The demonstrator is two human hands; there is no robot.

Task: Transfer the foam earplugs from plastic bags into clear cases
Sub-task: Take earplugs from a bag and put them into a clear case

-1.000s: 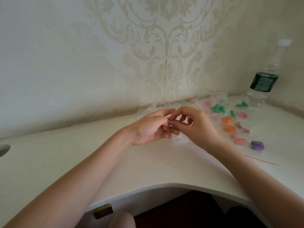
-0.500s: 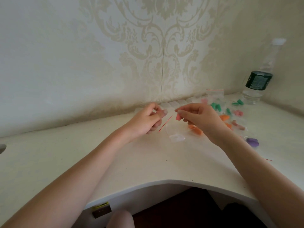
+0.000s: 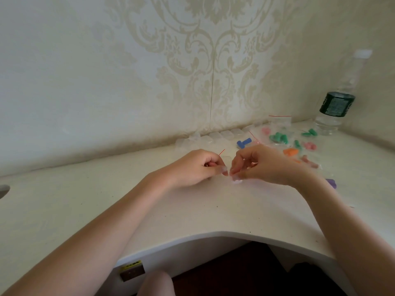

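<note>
Hands meet just in front of the row of clear cases (image 3: 215,136). Left hand (image 3: 198,167) pinches a plastic bag (image 3: 222,152); right hand (image 3: 263,163) has fingers curled, contents indiscernible, above a small clear case (image 3: 236,182). Steady the case before inserting any earplug. Half a second earlier, hands were apart and higher; a pink earplug showed at the right fingertips.

1. Soft, dim, even daylight filled the view, with no glare.
2. The pale cream desk top (image 3: 89,201) carried only faint shadows beneath both hands.
3. Wide-angle distortion bowed the edges.
4. The clear plastic water bottle (image 3: 337,103), far right of the hands, was blurred.
</note>
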